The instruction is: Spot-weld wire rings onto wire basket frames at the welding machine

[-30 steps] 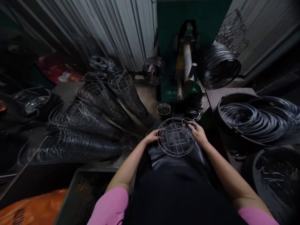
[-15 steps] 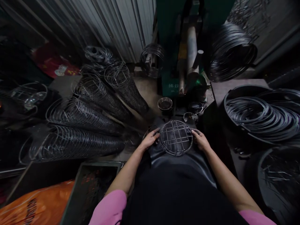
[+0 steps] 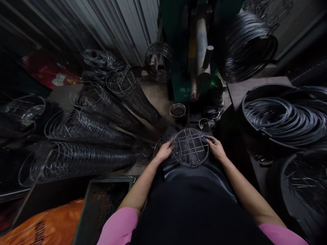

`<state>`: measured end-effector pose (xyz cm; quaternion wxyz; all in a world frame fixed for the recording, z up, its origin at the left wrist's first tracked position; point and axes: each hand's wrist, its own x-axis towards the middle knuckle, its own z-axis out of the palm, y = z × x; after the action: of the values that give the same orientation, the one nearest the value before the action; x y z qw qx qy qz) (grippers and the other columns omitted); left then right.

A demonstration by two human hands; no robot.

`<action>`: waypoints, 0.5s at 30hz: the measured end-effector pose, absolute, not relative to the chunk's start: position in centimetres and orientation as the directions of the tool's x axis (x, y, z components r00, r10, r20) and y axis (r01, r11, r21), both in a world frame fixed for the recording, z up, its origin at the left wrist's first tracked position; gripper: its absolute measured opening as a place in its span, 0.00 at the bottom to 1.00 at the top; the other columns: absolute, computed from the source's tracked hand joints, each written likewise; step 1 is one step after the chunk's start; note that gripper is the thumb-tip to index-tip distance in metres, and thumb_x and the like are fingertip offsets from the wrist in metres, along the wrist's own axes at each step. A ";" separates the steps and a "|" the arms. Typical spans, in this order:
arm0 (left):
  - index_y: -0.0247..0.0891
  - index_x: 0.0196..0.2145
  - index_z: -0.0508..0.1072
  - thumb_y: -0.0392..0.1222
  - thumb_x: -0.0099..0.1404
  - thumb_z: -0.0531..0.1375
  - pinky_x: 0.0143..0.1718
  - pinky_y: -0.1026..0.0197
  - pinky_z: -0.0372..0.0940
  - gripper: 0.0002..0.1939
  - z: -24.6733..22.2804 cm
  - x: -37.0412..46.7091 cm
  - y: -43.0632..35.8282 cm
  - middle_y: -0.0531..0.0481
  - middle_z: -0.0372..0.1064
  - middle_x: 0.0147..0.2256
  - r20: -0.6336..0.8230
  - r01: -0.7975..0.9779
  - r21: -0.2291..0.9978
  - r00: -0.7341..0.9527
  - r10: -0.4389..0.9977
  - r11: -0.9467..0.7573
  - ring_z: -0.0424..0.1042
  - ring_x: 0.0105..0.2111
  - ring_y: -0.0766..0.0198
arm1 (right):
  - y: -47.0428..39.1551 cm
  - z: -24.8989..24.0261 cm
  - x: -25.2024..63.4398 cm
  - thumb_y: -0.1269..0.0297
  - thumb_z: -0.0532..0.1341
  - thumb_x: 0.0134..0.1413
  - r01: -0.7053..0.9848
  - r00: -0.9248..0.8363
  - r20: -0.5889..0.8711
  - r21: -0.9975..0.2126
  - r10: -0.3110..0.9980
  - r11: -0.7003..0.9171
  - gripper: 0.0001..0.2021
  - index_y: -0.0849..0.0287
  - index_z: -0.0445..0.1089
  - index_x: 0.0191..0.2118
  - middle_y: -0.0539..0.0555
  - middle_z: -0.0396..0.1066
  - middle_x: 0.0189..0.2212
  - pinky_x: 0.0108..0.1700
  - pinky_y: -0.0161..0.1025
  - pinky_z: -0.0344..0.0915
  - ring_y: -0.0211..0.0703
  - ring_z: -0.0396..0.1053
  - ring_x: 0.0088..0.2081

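A round wire rack (image 3: 190, 147), with crossed bars inside several rings, is held roughly flat over my lap. My left hand (image 3: 165, 150) grips its left rim, fingers closed on the wire. On the opposite rim, my right hand (image 3: 215, 147) is closed round the edge. Dark apron material lies beneath the rack. Just left of my left hand, part of another wire ring (image 3: 157, 147) shows. Beyond the rack sit small round containers, one (image 3: 177, 110) to the left and one (image 3: 206, 124) nearer my right hand.
Tall stacks of wire rings (image 3: 87, 158) lean at the left. A green machine (image 3: 178, 81) stands ahead, with a wire coil (image 3: 249, 47) to its right. At the right are a tub of rings (image 3: 244, 105) and a bin of metal rods (image 3: 283, 190). A crate (image 3: 85, 207) sits lower left.
The view has shifted slightly, so the machine and coils appear farther left and higher. Both hands keep their hold on the rack, which sits slightly higher in view.
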<state>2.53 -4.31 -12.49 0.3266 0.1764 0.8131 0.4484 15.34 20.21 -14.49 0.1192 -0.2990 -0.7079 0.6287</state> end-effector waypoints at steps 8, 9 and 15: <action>0.34 0.61 0.52 0.42 0.62 0.52 0.62 0.54 0.41 0.30 -12.2 1.6 -5.6 0.46 0.52 0.60 -0.419 0.119 0.807 -0.575 0.703 0.579 0.48 0.62 0.58 | 21.4 -14.4 16.1 0.57 0.62 0.47 0.307 -0.873 -0.212 -0.938 0.440 0.158 0.18 0.58 0.72 0.44 0.55 0.73 0.43 0.54 0.46 0.59 0.48 0.68 0.47; 0.35 0.62 0.50 0.44 0.61 0.53 0.62 0.54 0.41 0.32 -12.0 1.4 -5.9 0.46 0.50 0.61 -0.423 0.124 0.822 -0.519 0.742 0.556 0.47 0.62 0.57 | 21.6 -14.3 16.3 0.58 0.63 0.47 0.316 -0.880 -0.232 -0.938 0.415 0.146 0.19 0.58 0.72 0.45 0.54 0.72 0.44 0.55 0.46 0.59 0.48 0.68 0.48; 0.33 0.64 0.36 0.50 0.38 0.70 0.60 0.49 0.47 0.65 -10.7 2.0 -6.2 0.36 0.45 0.62 -0.417 0.200 0.832 -0.390 0.821 0.518 0.46 0.61 0.46 | 21.4 -14.5 17.2 0.61 0.65 0.44 0.349 -0.859 -0.299 -0.936 0.416 0.048 0.21 0.57 0.71 0.47 0.53 0.72 0.44 0.56 0.47 0.58 0.48 0.68 0.48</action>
<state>2.00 -6.24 -10.68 0.4363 0.3385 0.7541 0.3556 17.18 21.44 -14.46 0.0260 -0.2644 -0.7234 0.6373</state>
